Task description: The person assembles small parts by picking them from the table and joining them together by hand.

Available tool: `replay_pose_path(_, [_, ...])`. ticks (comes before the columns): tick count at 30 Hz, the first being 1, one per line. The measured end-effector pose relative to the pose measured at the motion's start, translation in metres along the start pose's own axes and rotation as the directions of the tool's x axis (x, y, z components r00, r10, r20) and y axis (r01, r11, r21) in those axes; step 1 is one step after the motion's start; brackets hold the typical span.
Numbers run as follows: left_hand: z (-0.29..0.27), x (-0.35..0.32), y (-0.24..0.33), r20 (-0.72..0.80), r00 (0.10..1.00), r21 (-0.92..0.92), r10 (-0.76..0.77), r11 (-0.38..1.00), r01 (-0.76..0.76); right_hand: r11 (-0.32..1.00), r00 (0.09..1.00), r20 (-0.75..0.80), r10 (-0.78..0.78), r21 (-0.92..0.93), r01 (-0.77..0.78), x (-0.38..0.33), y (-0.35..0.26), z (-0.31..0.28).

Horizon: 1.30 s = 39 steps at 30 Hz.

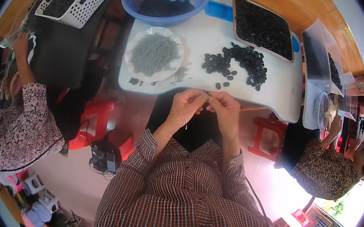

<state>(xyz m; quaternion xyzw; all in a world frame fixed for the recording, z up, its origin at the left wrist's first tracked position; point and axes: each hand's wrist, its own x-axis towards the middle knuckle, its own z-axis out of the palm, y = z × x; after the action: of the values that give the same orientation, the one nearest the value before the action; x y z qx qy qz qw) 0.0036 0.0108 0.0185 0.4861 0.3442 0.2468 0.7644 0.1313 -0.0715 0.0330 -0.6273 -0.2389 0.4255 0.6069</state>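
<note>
Both grips are pinched closed, the left hand (189, 107) and the right hand (225, 110) meeting fingertip to fingertip just off the near edge of the white tabletop (196, 39). From where I stand I can't make out what sits between those fingertips; it is too small and half hidden.

The loose black oval pieces (253, 67) lie on the tabletop ahead of the grips and to their right, spread in a curving heap. A few strays lie nearest, just beyond the right fingertips, apart from both hands.

Ahead and to the left of the grips is a round white plate with a wavy rim (142, 77), bearing a mound of grey granular material (155, 53). Beyond it, farther from the grips, stands a round blue perforated plastic basket (200, 4) with dark pieces inside. Past the loose heap, farther right, a pale-rimmed rectangular tray (265, 51) is full of black pieces.

Well out to the left of the grips sits a co-worker in a patterned top (21, 126); to the right, another in a darker patterned top (325, 169).
</note>
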Motion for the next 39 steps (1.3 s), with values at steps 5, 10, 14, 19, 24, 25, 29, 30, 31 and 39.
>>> replay_pose_path(5, [-0.003, -0.003, -0.004, -0.015, 1.000, 0.013, 0.001, 1.000, -0.001, 0.998, 1.000, -0.002, -0.004, -0.058, 0.004, -0.010, -0.002, 0.006])
replay_pose_path(10, [-0.005, 0.000, -0.011, -0.063, 0.996, -0.060, -0.068, 0.996, 0.064, 0.998, 0.998, -0.030, -0.057, -0.021, 0.057, -0.013, 0.006, 0.010])
replay_pose_path(14, [-0.008, 0.002, -0.015, -0.098, 0.989, -0.130, -0.115, 0.986, 0.102, 0.901, 0.955, -0.049, -0.292, -0.349, 0.257, -0.017, 0.002, 0.014])
replay_pose_path(19, [-0.004, 0.001, -0.013, -0.083, 0.989, -0.155, -0.126, 0.982, 0.112, 0.577, 0.791, 0.140, -0.595, -0.610, 0.543, -0.011, 0.010, 0.014])
replay_pose_path(24, [-0.012, 0.001, -0.025, -0.014, 0.977, -0.326, -0.213, 0.925, 0.197, 0.485, 0.755, 0.218, -0.618, -0.650, 0.585, -0.010, 0.019, 0.012])
replay_pose_path(25, [-0.012, 0.001, -0.025, -0.014, 0.977, -0.326, -0.213, 0.925, 0.197, 0.486, 0.755, 0.218, -0.618, -0.650, 0.585, -0.010, 0.021, 0.011])
replay_pose_path(29, [-0.012, 0.000, -0.025, 0.014, 0.955, -0.404, -0.296, 0.872, 0.276, 0.474, 0.750, 0.225, -0.622, -0.655, 0.588, -0.010, 0.027, 0.010])
replay_pose_path(30, [-0.012, 0.000, -0.025, 0.012, 0.950, -0.411, -0.314, 0.864, 0.290, 0.475, 0.747, 0.213, -0.630, -0.656, 0.587, -0.010, 0.028, 0.011])
replay_pose_path(31, [-0.010, 0.001, -0.022, 0.012, 0.949, -0.411, -0.316, 0.864, 0.293, 0.476, 0.749, 0.211, -0.628, -0.657, 0.585, -0.009, 0.031, 0.009])
replay_pose_path(39, [-0.010, 0.014, -0.014, -0.108, 0.774, 0.789, 0.624, 0.527, -0.315, 0.758, 0.880, -0.044, -0.473, -0.529, 0.381, -0.010, 0.037, 0.006])
